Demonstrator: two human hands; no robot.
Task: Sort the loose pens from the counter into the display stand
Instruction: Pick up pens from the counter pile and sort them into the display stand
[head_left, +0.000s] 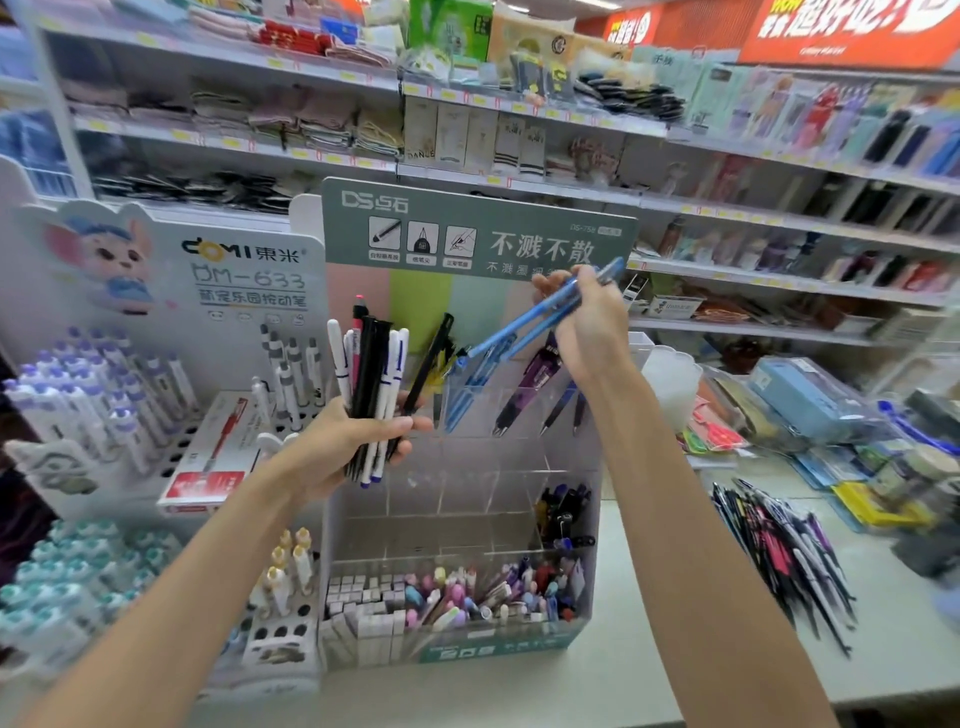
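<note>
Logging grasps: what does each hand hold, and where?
Left hand grips a bundle of mixed pens around their lower halves; right hand pinches blue pens near their upper ends.

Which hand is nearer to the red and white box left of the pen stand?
Left. The left hand, gripping a bundle of pens, is right of the red and white box; the right hand is farther right, at the top of the stand.

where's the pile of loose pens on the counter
Head view, right side: the pile of loose pens lies on the white counter, just right of the clear display stand.
</note>
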